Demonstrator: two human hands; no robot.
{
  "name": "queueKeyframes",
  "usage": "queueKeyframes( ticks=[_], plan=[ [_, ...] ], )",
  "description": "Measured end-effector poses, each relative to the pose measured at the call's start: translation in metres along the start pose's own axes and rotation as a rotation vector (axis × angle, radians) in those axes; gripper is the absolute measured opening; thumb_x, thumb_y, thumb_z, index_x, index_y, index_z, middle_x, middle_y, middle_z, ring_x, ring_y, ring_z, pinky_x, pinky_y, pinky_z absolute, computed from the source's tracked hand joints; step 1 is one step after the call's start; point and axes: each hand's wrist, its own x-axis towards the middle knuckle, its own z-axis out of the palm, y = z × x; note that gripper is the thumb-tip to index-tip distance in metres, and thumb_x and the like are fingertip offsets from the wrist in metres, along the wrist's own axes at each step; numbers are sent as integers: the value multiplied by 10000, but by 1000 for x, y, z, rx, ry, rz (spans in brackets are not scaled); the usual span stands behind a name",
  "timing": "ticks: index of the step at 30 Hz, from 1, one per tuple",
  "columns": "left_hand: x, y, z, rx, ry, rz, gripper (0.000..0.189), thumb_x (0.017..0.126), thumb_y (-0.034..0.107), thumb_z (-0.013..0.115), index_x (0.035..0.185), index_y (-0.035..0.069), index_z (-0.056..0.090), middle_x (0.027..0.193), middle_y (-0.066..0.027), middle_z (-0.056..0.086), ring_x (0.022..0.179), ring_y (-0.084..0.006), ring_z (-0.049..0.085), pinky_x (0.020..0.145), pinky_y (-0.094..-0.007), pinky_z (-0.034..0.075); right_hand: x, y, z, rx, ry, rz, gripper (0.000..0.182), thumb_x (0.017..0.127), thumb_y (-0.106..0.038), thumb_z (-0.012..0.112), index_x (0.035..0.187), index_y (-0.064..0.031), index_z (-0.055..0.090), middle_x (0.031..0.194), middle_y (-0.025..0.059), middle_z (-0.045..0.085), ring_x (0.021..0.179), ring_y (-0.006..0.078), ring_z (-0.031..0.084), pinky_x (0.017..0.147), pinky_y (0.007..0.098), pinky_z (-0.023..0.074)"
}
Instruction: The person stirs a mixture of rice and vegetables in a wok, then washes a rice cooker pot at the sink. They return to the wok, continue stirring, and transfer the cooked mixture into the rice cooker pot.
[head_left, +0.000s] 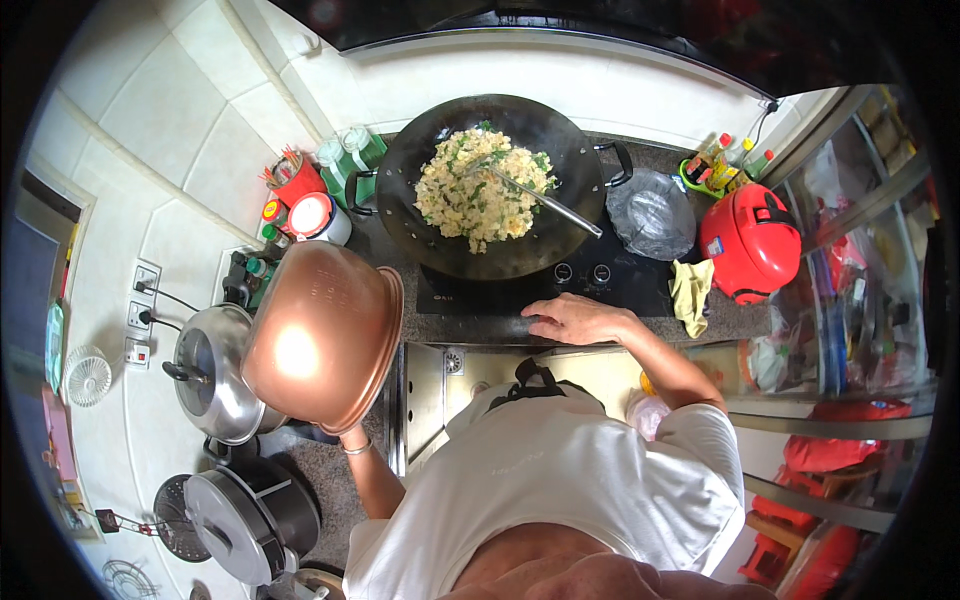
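Note:
In my left hand (349, 435) is a copper-coloured inner pot (319, 337), probably from a rice cooker, tilted on its side with its rounded outside in sight. Most of that hand is hidden behind the pot's rim. My right hand (576, 318) holds nothing, its fingers slightly apart, by the front edge of the black cooktop (480, 296) and below two knobs. On the cooktop stands a large dark wok (405, 232) with two handles. Fried rice (480, 195) with egg and chopped greens is heaped inside it. A metal spatula (559, 206) lies in the rice, its handle leaning on the wok's right side.
Right of the wok are a bowl lined with clear plastic (651, 214), a yellow cloth (691, 292) and a red rice cooker (754, 244). A lidded steel pot (217, 375) and a grey pressure cooker (247, 517) stand left. Behind the pot sits a red chopstick holder (300, 180).

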Motion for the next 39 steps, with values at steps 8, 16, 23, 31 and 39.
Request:
queueKeyframes(
  ticks=[8, 16, 23, 31, 39],
  plan=[
    [-2, 5, -2, -11, -20, -52, 340, 933, 217, 611, 1141, -51, 589, 1161, -172, 617, 970, -288, 606, 790, -435, 505, -4, 0, -6, 18, 16, 32, 475, 977, -325, 521, 1308, 16, 529, 1154, 251, 641, 1078, 380, 619, 953, 423, 474],
    [-10, 8, 11, -97, -29, -90, 336, 936, 214, 606, 1142, -51, 587, 1158, -169, 617, 962, -282, 608, 782, -426, 511, -12, 2, -23, 1, 154, -54, 438, 973, -291, 549, 1301, -1, 538, 1022, 225, 674, 898, 344, 659, 833, 401, 518],
    [-34, -24, 28, -348, 26, -30, 333, 940, 212, 601, 1143, -51, 586, 1155, -167, 616, 954, -276, 610, 776, -418, 516, -41, -45, -143, -421, 916, -335, 432, 953, -214, 554, 1301, 36, 505, 1275, 255, 548, 1158, 386, 554, 974, 436, 457],
    [-30, -54, 63, -513, 83, -28, 329, 943, 209, 596, 1145, -51, 584, 1153, -163, 616, 946, -270, 613, 768, -409, 523, -110, -166, -303, -1212, 1881, -600, 412, 906, -171, 614, 1268, 7, 529, 1208, 237, 573, 1150, 375, 550, 973, 419, 452],
    [-24, -52, 56, -516, 102, -66, 325, 947, 206, 591, 1146, -51, 582, 1150, -160, 615, 937, -264, 615, 760, -400, 529, -128, -222, -350, -1418, 2160, -348, 618, 930, -177, 542, 1435, 90, 306, 1434, 315, 371, 1358, 434, 344, 1126, 482, 274]
  ],
)
